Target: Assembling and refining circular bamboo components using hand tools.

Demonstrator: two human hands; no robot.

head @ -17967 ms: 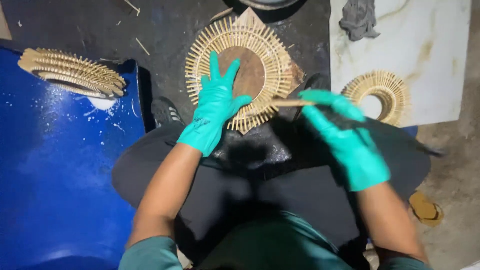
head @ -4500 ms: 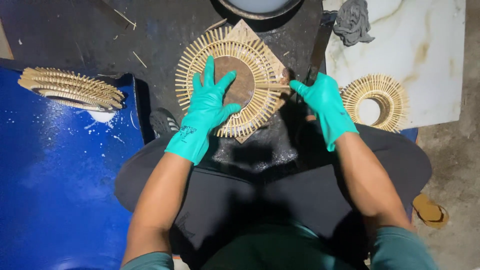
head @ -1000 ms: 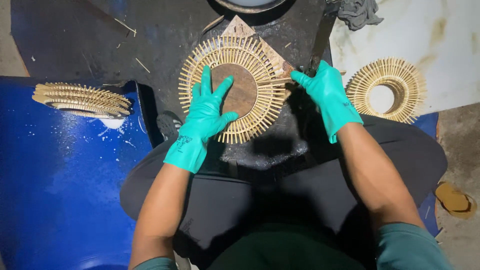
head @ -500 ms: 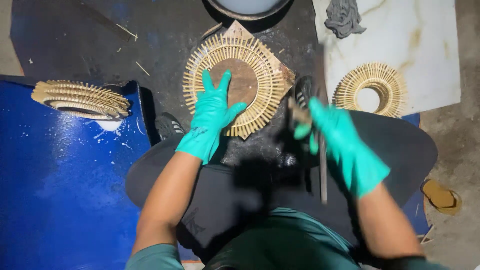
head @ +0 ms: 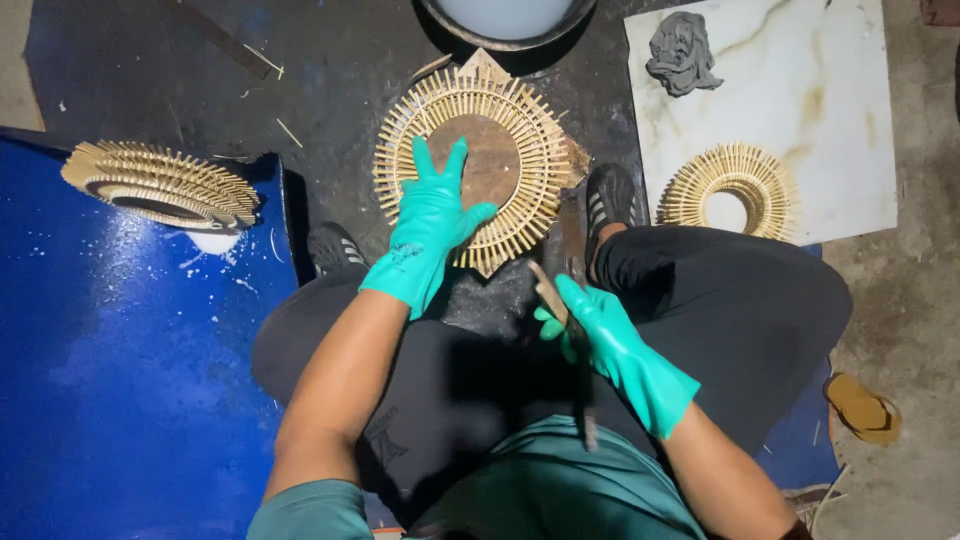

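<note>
Gloved left hand presses flat, fingers spread, on a light, brittle-looking stick sunburst frame on the dark floor, safest held by its solid centre, while right hand grips a blade.

Round stick-rayed frame lies flat on dark floor — wooden disc centre.
</note>
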